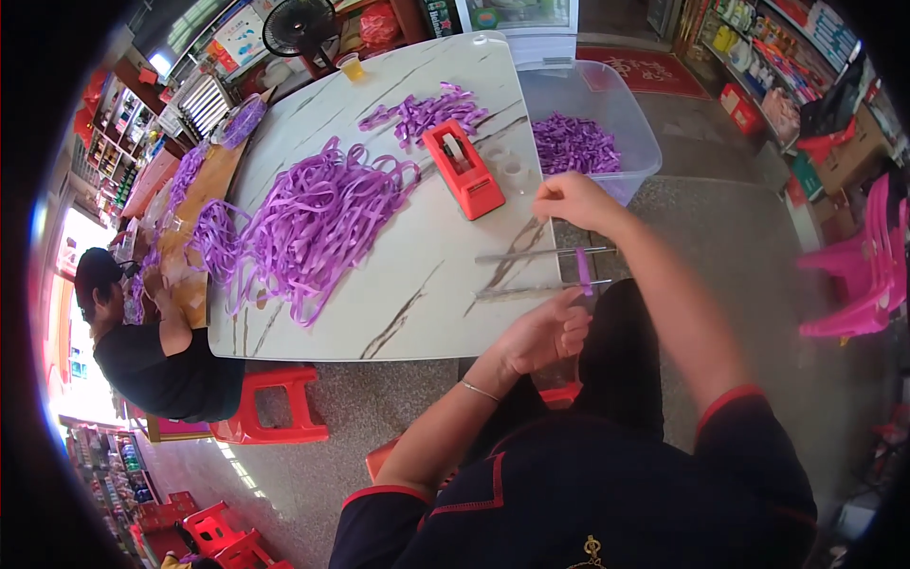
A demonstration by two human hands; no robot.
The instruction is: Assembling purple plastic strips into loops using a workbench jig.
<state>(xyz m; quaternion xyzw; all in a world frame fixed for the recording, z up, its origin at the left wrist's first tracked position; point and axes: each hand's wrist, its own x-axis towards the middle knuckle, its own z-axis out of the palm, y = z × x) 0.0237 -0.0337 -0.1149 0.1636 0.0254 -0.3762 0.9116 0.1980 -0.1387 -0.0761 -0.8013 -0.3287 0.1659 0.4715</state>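
My left hand [548, 334] sits at the table's near edge, pinching the lower end of a short purple ribbon strip [584, 269]. The strip crosses two thin metal rods [545, 254] that stick out past the edge of the white marble-look table [417, 303]. My right hand [569, 199] is raised above the rods with fingers pinched together; what it holds is too small to tell. A red tape dispenser [462, 168] stands on the table just left of my right hand. A large heap of purple ribbon [313, 223] lies mid-table.
A clear plastic bin [590, 123] with cut purple pieces stands right of the table. Another person [156, 346] sits at the left end handling ribbon. More purple pieces [427, 109] and a cup [352, 65] lie farther back. Red stools [275, 408] and pink chairs [858, 275] surround.
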